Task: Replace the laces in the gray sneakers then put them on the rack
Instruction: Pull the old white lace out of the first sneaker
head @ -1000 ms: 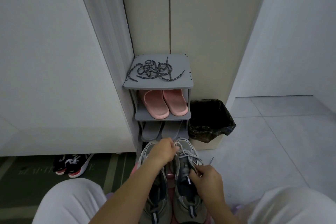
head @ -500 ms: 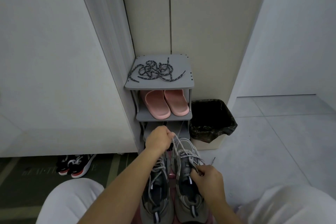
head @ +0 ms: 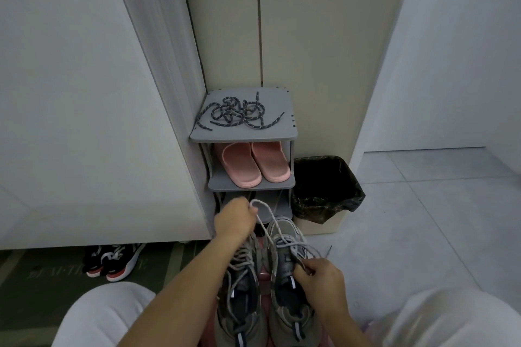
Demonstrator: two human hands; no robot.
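In the head view, the gray sneakers (head: pixel 284 307) stand side by side at six o'clock, toes toward twelve, low between my two pale-clad knees. They rest on something pink that I cannot make out. My left hand (head: pixel 235 220) is just past the toe of the left one, a little below the centre of the view. Its fingers are curled tight into a fist round a loop of pale lace (head: pixel 260 202). That loop stands up out of my fist and runs down toward five o'clock into the eyelets of the right sneaker. My right hand (head: pixel 321 276) is at five o'clock, at the right sneaker's tongue. Thumb and fingers are drawn together in a pinch on a strand of the same pale lace where it crosses the upper. The lacing on both shoes lies loose and slack.

Straight ahead at twelve o'clock of the sneakers stands the gray rack (head: pixel 245 135), tucked into the corner. On its top shelf lies a tangle of dark speckled laces (head: pixel 239 114). A pair of pink slippers (head: pixel 248 166) sits on the shelf below. At three o'clock of the rack, just beside it, is a bin lined with a black bag (head: pixel 324 200). At eight o'clock, a pair of black and red sneakers (head: pixel 115 260) sits on a dark mat
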